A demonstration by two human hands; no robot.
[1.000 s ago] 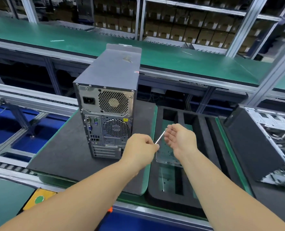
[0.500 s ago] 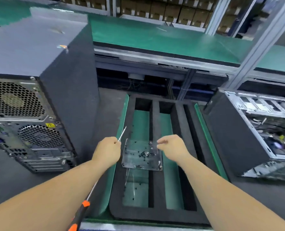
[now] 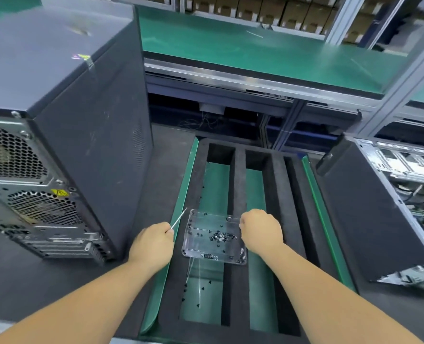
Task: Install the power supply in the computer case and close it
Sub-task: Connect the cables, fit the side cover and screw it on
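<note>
The closed dark grey computer case (image 3: 86, 115) stands upright at the left on a dark mat, its rear panel with the fan grilles (image 3: 14, 160) facing me. My left hand (image 3: 154, 242) is closed around a screwdriver (image 3: 179, 219); only the thin metal shaft shows, pointing up and right. A clear plastic tray (image 3: 206, 247) holding several small black screws (image 3: 219, 236) rests on the black foam insert. My right hand (image 3: 260, 232) is over the tray's right edge with its fingers curled down. Whether it holds a screw is hidden.
The black foam insert (image 3: 235, 184) has long slots and sits on a green pallet (image 3: 181, 209); loose screws lie in a slot. At the right stands a second case (image 3: 370, 214), open, with its metal frame showing. A green conveyor (image 3: 255, 50) runs behind.
The view has moved closer and to the right, towards the screw tray. My right hand went from in front of the case down to the tray's right edge. My left hand still holds the screwdriver.
</note>
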